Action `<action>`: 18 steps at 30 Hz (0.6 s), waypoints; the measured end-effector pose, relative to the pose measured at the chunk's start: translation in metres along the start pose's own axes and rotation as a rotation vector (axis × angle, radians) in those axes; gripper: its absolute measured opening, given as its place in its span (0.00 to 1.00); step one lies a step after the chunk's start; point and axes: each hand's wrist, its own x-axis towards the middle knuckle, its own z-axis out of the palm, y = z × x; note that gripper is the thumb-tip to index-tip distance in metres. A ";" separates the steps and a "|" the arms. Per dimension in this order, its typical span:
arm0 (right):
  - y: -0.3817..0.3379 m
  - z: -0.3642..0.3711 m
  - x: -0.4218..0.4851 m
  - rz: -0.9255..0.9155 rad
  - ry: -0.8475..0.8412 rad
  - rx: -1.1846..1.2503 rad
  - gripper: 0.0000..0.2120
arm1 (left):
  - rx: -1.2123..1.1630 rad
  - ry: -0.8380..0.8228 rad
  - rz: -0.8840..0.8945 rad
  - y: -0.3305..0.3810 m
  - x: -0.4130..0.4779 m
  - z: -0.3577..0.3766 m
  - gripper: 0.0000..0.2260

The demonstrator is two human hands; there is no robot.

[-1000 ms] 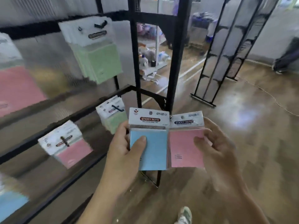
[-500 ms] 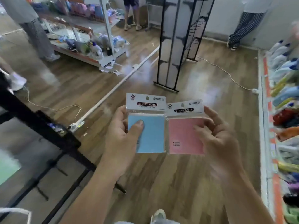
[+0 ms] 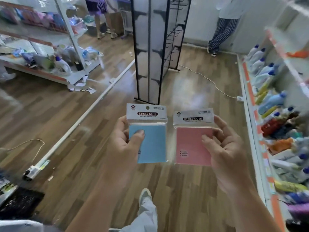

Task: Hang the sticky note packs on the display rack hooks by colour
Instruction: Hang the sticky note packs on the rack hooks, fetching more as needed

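above the glossy wood-plank floor [image 3: 80,124] i hold two flat square packs side by side, not touching. my left hand [image 3: 123,148] grips the blue sticky note pack [image 3: 150,141], thumb pressed on its smooth front. my right hand [image 3: 225,148] pinches the pink sticky note pack [image 3: 192,144] by its right edge. each has a white card header, clear wrap and a hang hole, upright. a black wire display rack [image 3: 150,52] stands beyond them, well apart. blurred bottles line the right-hand shelf [image 3: 260,148].

Bright, glare on the floor [image 3: 192,97], blurred warped edges.
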 end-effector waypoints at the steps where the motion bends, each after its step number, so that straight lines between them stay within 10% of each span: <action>1: -0.001 0.005 0.023 -0.007 0.007 -0.015 0.26 | -0.005 -0.004 0.010 0.001 0.024 0.004 0.11; 18: -0.010 0.028 0.378 0.017 0.108 0.013 0.28 | -0.036 -0.139 0.012 0.020 0.381 0.125 0.12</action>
